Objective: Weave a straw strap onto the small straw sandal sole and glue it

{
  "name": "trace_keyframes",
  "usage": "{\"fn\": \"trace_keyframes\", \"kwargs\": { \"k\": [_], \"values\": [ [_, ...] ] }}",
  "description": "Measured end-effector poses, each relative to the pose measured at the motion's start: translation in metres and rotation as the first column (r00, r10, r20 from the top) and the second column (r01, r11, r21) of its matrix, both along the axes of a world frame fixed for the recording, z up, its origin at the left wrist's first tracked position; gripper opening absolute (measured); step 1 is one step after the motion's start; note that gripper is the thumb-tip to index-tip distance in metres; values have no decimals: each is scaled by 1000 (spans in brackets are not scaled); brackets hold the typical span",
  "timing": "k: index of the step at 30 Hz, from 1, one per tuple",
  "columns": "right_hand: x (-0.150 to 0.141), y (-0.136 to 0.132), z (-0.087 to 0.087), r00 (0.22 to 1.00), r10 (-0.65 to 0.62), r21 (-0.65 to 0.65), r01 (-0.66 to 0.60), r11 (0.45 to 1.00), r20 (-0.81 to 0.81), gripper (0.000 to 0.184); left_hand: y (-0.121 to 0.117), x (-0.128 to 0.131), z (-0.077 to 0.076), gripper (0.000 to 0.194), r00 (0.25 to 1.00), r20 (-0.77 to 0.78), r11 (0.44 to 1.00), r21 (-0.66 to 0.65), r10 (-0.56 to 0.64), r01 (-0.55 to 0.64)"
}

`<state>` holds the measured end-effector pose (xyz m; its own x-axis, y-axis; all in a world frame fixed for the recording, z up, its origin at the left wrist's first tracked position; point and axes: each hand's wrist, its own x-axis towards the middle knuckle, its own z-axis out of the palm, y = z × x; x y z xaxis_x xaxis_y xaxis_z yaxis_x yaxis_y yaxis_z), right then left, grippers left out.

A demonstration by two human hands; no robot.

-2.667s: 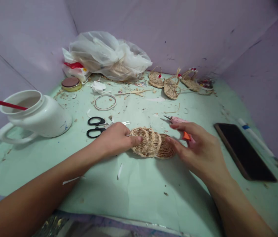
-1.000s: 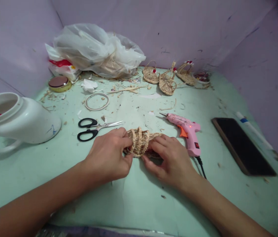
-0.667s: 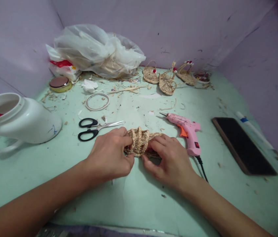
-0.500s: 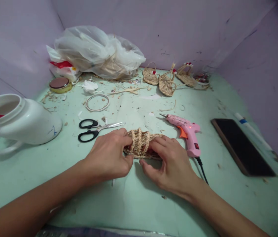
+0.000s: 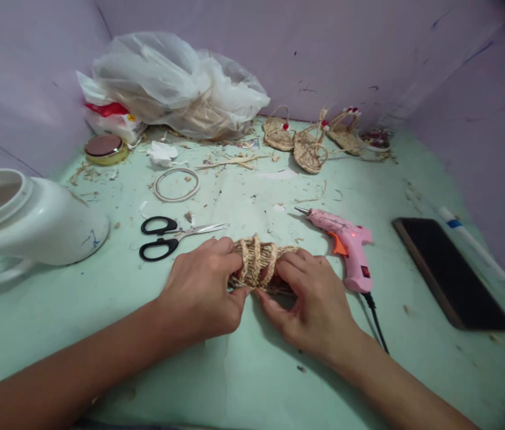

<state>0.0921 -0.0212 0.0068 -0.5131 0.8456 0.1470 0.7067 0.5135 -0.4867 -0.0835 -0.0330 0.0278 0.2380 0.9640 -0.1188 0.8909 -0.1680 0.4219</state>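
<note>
Between my hands lies a small woven straw slipper, with several braided straps arching over its top. My left hand grips its left end, thumb at the near edge and fingers curled over the side. Around the right part my right hand is closed, its thumb pressed to the near edge close to the left thumb. My fingers hide both ends of the slipper. Black-handled scissors lie left of it, blades toward it. A pink glue gun with an orange trigger and a lit red light rests to the right.
At the right is a dark phone beside a white pen. A white jug lies at the left. Behind are a plastic bag, a ring of tape, a round tin and straw pieces with red beads.
My right thumb has moved in to press the slipper's near edge, and my left thumb has slid right to meet it. The view has shifted slightly.
</note>
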Motion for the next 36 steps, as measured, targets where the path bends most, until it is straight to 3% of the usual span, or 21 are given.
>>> {"fn": "trace_keyframes", "kwargs": {
  "k": [5,15,22,31,36],
  "values": [
    [6,2,4,997,53,-84,-58,995,-56,7,5,-13,4,11,987,102,989,-61,-126,132],
    [2,-1,0,1000,19,9,-19,1000,10,7,4,-8,-2,15,987,154,999,-26,-43,48],
    [3,-1,4,1000,13,-26,-13,1000,3,8,12,-20,4,15,954,245,975,-99,-171,200],
    [0,-3,-2,999,-36,4,36,999,-9,7,8,-15,-2,15,978,188,994,-42,-95,105],
    [6,1,5,998,32,-79,-36,996,-60,7,17,-25,0,14,905,371,961,-99,-206,260]
  ]
}}
